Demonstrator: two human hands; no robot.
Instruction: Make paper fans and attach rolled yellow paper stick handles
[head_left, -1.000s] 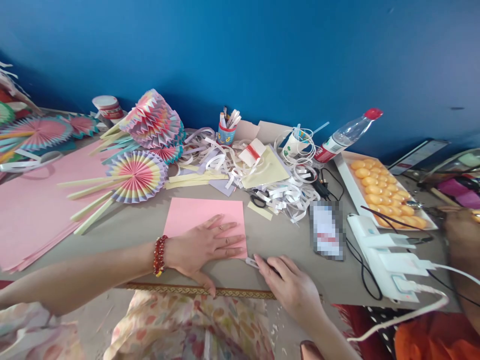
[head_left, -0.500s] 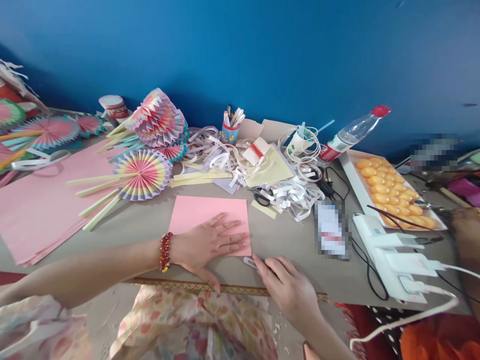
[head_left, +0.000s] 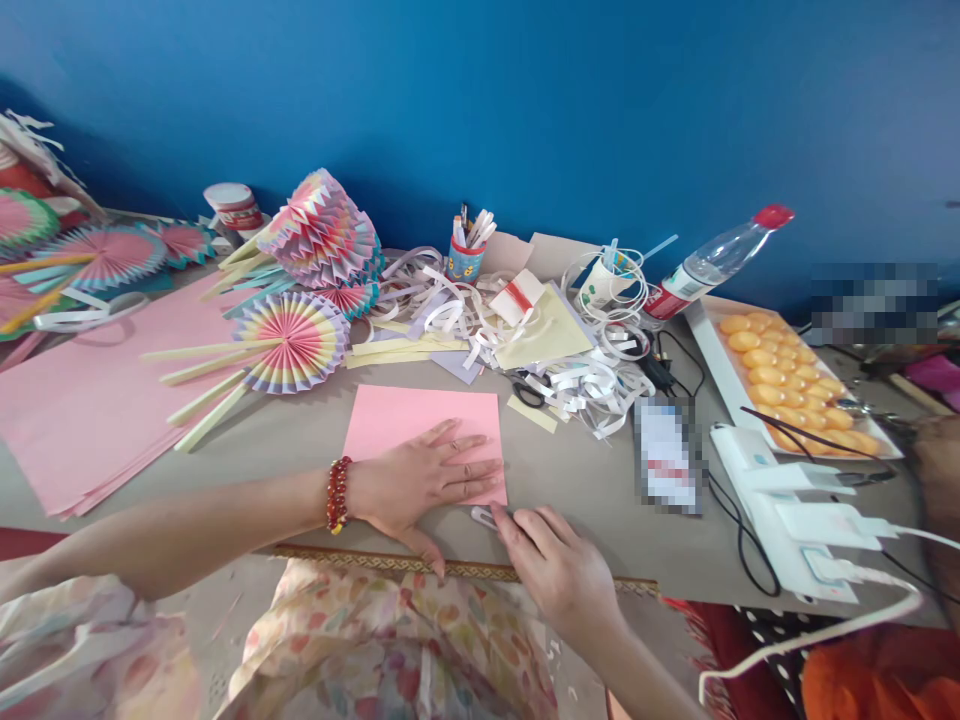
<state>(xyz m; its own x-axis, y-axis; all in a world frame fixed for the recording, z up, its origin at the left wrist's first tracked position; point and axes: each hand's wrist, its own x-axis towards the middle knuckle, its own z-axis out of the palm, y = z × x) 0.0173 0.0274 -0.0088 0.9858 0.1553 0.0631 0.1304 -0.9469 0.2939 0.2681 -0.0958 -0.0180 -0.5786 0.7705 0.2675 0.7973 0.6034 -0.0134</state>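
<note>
My left hand (head_left: 424, 475) lies flat with spread fingers on a pink sheet of paper (head_left: 420, 412), pressing it to the table. The paper looks folded, but its layers are hard to tell. At the sheet's near right corner, my right hand (head_left: 555, 565) is closed around a utility knife (head_left: 484, 516). Only the knife's pale, slotted rounded end shows, at the paper's near edge; my fingers hide the rest.
Pleated paper fans (head_left: 289, 342) and large pink sheets (head_left: 97, 410) lie left. Behind are paper strips (head_left: 592, 385), scissors (head_left: 531, 392), a pen cup (head_left: 465, 262) and a bottle (head_left: 720, 260). A power strip (head_left: 780, 510) and a tray of yellow-orange pieces (head_left: 889, 440) stand right, near another person's arm.
My right hand and the knife have slid left along the near edge of the pink paper. My left hand stays on the sheet. The whole view has shifted slightly.
</note>
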